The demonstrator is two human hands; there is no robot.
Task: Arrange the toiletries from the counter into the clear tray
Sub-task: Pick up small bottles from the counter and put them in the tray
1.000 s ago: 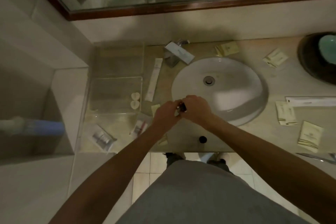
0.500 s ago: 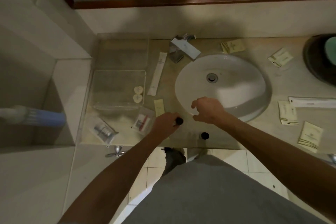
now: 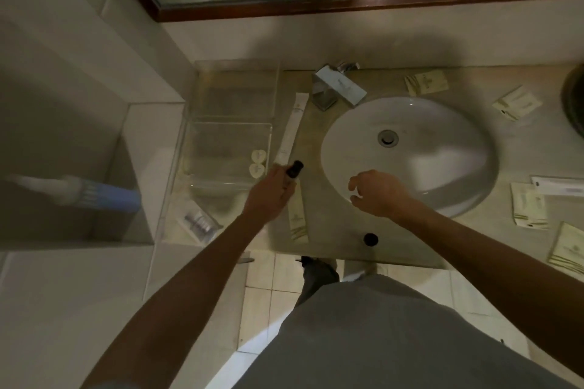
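Note:
My left hand [image 3: 273, 191] grips a small bottle with a black cap [image 3: 294, 169], held just right of the clear tray [image 3: 227, 128] on the counter's left. Two pale heart-shaped soaps [image 3: 257, 163] lie in the tray's near right corner. A long white sachet [image 3: 290, 129] lies beside the tray. My right hand [image 3: 377, 193] hovers over the sink's front rim, fingers loosely curled, holding nothing. A second black-capped bottle [image 3: 370, 239] stands near the counter's front edge. A yellowish sachet [image 3: 297, 221] lies below my left hand.
A white basin [image 3: 410, 151] fills the counter's middle, the faucet [image 3: 335, 85] behind it. Several cream packets [image 3: 426, 82] [image 3: 515, 103] [image 3: 529, 205] lie around the right side. A wrapped item [image 3: 197, 221] sits near the front left. A dark bowl [image 3: 575, 104] is at far right.
My hands have parted. The left hand carried the black-capped bottle up and left toward the tray. The right hand let go and stays over the sink's front rim.

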